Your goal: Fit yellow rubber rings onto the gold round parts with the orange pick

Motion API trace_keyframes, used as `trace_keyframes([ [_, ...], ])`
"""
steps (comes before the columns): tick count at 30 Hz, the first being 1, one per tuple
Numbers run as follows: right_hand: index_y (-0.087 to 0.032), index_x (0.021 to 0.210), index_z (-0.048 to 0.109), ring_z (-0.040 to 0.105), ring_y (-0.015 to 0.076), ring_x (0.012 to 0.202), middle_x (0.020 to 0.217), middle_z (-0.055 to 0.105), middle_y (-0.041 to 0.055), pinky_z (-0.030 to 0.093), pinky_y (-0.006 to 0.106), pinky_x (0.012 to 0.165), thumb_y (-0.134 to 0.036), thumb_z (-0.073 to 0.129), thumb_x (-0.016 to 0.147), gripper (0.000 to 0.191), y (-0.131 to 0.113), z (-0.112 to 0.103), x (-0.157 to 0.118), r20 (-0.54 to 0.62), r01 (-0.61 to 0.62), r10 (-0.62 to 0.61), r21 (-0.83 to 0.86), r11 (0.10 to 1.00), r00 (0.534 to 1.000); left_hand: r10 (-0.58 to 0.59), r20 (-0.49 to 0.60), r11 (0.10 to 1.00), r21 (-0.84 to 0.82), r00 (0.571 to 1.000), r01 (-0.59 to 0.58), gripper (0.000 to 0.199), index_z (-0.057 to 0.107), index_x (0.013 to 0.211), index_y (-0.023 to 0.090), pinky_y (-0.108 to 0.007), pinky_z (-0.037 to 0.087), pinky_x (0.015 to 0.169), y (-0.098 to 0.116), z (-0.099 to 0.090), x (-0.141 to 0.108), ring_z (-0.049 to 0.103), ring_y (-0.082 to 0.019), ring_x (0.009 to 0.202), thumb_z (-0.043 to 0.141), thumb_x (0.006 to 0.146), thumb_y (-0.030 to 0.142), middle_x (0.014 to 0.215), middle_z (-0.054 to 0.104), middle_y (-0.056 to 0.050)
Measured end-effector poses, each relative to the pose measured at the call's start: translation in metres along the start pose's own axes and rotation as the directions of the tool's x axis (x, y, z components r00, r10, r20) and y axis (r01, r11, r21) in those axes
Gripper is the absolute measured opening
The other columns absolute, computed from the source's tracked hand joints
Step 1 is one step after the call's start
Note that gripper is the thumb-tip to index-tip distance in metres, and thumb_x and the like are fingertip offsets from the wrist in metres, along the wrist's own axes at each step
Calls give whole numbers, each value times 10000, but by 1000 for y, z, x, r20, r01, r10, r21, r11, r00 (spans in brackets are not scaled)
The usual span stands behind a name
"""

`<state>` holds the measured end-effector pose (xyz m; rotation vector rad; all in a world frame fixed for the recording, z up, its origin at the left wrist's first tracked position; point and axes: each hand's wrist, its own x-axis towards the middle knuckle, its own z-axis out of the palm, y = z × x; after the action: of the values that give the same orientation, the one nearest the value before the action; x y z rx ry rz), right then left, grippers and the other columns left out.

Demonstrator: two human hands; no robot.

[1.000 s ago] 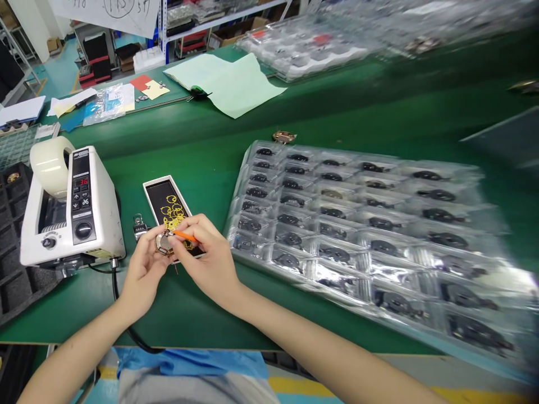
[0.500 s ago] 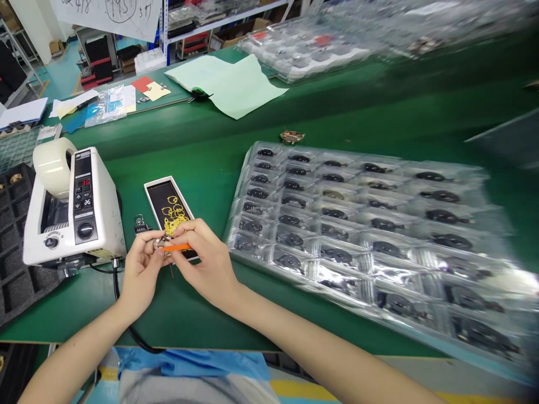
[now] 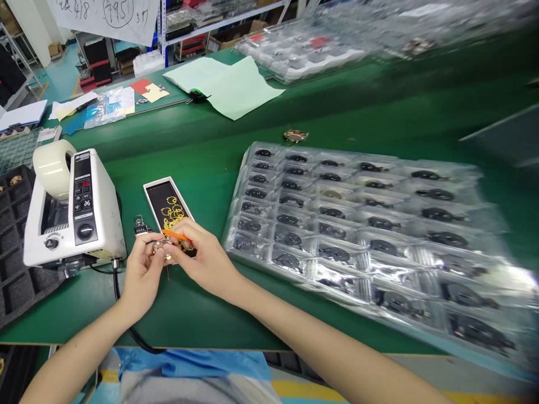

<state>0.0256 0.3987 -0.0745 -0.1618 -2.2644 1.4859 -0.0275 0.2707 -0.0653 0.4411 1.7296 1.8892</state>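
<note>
My left hand [image 3: 145,266] is closed around a small round gold-coloured watch case [image 3: 161,246], pinched between thumb and fingertips. In my right hand [image 3: 206,258] is a thin orange stick-like tool [image 3: 174,234], its pointed end extending left above the case. My right thumb and fingertips come up close to the case; whether they also grip it I cannot tell. Just behind my hands lies a white-rimmed box [image 3: 152,197] with yellow rings [image 3: 172,212] inside, partly covered by my right hand. A small metal tally counter [image 3: 142,225] sits beside the box.
A white tape dispenser [image 3: 99,207] stands at left, its black cable [image 3: 122,314] running to the front edge. On the right is a clear plastic tray [image 3: 236,224] of dark parts. Another gold watch case [image 3: 296,135] lies behind it. Green paper [image 3: 244,90] lies farther back.
The orange tool has lifted and swung so its tip sits above the watch case instead of across it. My right hand has shifted slightly; the left still holds the case.
</note>
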Motion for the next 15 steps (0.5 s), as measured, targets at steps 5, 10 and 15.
trace_keyframes([
  [5, -214, 669, 430, 443, 122, 598, 699, 476, -19, 351, 248, 536, -199, 520, 861, 212, 0, -4, 1, 14, 39, -39, -22, 999, 999, 18, 107, 981, 192, 994, -39, 216, 583, 942, 211, -275, 519, 720, -1, -6, 1, 637, -164, 786, 616, 851, 403, 884, 676, -28],
  [10, -231, 851, 510, 462, 105, 531, 713, 543, -27, 374, 234, 483, -207, 633, 813, 131, -7, -9, -1, -187, 185, -193, -58, 981, 963, -41, 63, 985, 173, 997, 29, 183, 629, 690, 169, -232, 453, 656, 10, -11, 8, 548, -127, 663, 701, 757, 323, 675, 621, 8],
  [15, -240, 870, 575, 543, 120, 579, 708, 615, 1, 407, 237, 507, -139, 602, 841, 109, -14, -14, -12, -252, 471, -617, -455, 756, 746, -108, -14, 994, 11, 994, 108, 145, 639, 655, 146, -180, 404, 591, 16, -8, 12, 495, -83, 613, 753, 658, 237, 648, 607, 24],
])
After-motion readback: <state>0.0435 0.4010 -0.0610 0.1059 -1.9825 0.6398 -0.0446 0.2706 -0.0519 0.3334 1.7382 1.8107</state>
